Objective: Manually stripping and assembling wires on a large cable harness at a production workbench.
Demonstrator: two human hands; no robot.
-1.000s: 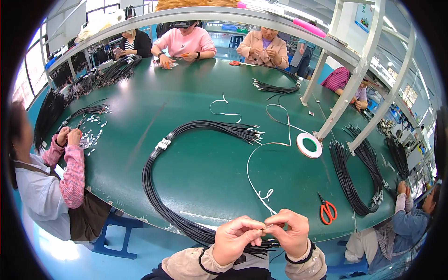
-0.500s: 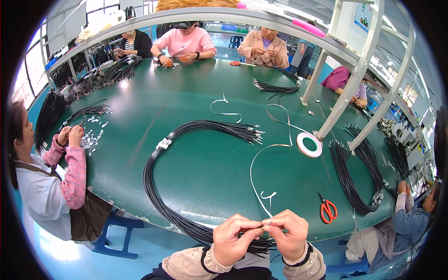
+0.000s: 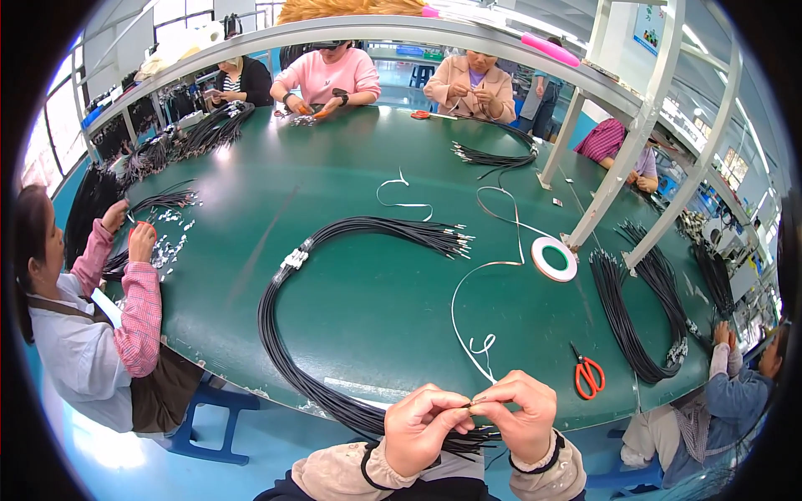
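Head view: at lower centre my left hand (image 3: pixel 426 426) and right hand (image 3: pixel 520 415) pinch the black wire bundle (image 3: pixel 334 250) end together. The white tape strip (image 3: pixel 468 288) has pulled straighter across the green desk (image 3: pixel 334 167), so wrapping is progressing.

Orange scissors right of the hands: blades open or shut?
Shut, as far as the view shows. The scissors lie flat on the green table, handles side by side, blades reading as one dark line toward the tape roll.
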